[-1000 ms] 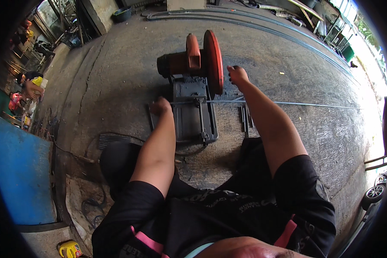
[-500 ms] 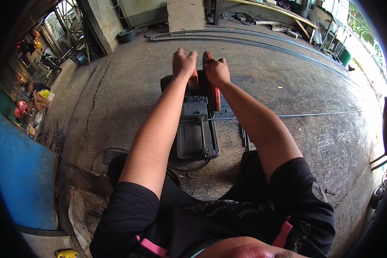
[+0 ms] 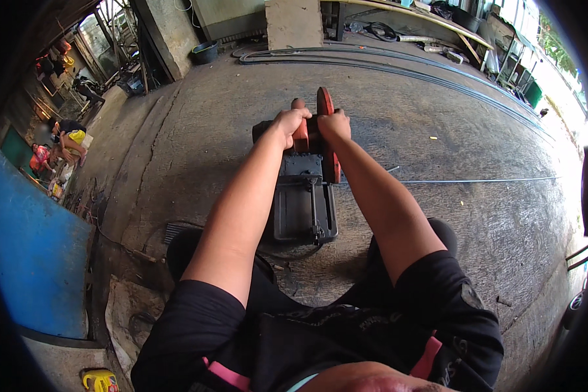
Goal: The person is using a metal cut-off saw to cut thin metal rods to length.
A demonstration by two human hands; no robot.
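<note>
A dark cut-off saw (image 3: 296, 208) with a red motor handle and a red blade guard (image 3: 325, 101) sits on the floor in front of me. My left hand (image 3: 290, 127) is closed round the red handle (image 3: 301, 136). Beside it, my right hand (image 3: 335, 125) closes over the middle of the upright blade guard; its fingertips are partly hidden. A thin metal rod (image 3: 477, 180) stretches to the right from the saw's base, passing behind my right forearm. Near that forearm a short rod end (image 3: 393, 168) shows.
Long bent metal rods (image 3: 372, 59) lie across the far floor, beyond the saw. A black tub (image 3: 205, 52) stands by the pillar. At far left, people (image 3: 68, 138) sit near a blue panel (image 3: 36, 248). A yellow container (image 3: 100, 380) is at lower left.
Both hands and the saw's red upper parts appear lower and nearer. My left hand, raised and blurred before, is now round the handle. The view has shifted slightly.
</note>
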